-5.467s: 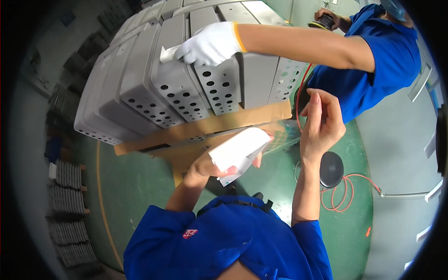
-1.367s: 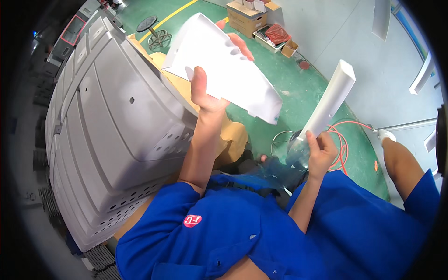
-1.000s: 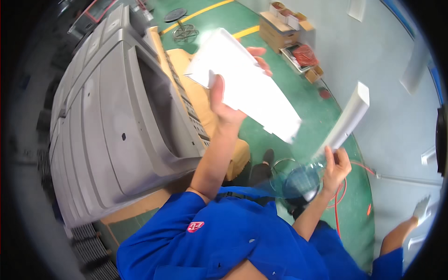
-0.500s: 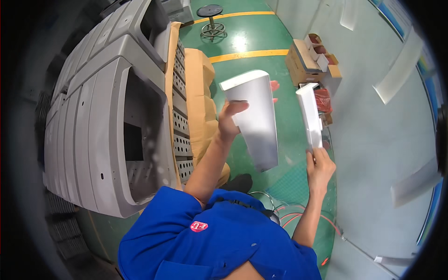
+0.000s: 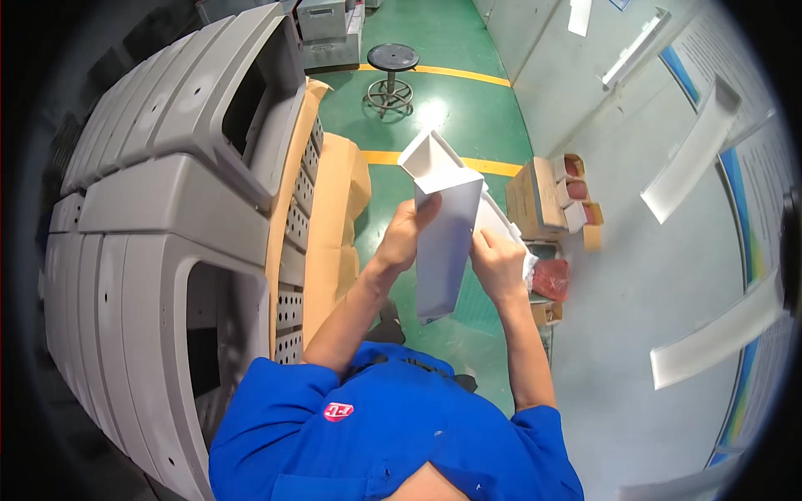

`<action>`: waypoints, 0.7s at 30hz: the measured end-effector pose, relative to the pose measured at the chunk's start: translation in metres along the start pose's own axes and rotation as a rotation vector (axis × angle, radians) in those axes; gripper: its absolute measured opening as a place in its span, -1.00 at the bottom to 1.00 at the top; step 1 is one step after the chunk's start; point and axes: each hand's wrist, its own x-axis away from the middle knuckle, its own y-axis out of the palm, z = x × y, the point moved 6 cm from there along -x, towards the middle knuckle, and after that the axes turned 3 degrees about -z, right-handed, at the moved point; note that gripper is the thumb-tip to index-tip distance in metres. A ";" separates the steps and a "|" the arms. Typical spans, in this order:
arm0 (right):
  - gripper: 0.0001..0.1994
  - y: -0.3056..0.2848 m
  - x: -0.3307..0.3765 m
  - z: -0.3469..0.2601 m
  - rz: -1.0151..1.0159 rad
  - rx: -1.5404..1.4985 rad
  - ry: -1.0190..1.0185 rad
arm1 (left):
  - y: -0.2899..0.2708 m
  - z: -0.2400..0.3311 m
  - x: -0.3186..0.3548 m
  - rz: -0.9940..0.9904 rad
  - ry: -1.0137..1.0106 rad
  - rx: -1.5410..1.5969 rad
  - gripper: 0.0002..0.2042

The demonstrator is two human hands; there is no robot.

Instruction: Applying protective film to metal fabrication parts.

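Observation:
My left hand [image 5: 401, 238] is closed on a tapered white housing piece [image 5: 447, 242], hollow at its wide upper end and narrowing towards me. The thumb presses on its near face, and the other fingers are hidden behind it. Just right of it, my right hand [image 5: 499, 265] grips a slimmer white channel-shaped piece [image 5: 494, 214] with a raised edge. Seen from here, the two white pieces overlap near the top right of the housing. Whether they touch cannot be made out.
Large grey moulded shells [image 5: 125, 292] are stacked along the left, beside brown cardboard [image 5: 330, 225]. A round black stool [image 5: 393, 58] stands ahead on the green floor. At right are cardboard boxes [image 5: 535, 196], a red bag [image 5: 551, 278] and a pale wall with white holders [image 5: 693, 150].
Both hands have brought the white pieces together; the right hand moved left and up. The housing has turned, so its hollow end now shows. My view has shifted.

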 end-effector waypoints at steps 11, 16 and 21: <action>-0.88 0.114 -0.232 0.134 0.111 -0.220 -0.210 | -0.101 0.077 -0.237 0.004 0.143 0.134 -0.70; -0.70 0.165 -0.327 0.220 -0.034 -0.370 -0.179 | -0.153 0.085 -0.366 0.230 0.266 0.188 -0.66; -0.64 0.219 -0.426 0.318 -0.327 -0.849 0.007 | -0.195 0.110 -0.497 0.351 0.378 0.124 -0.65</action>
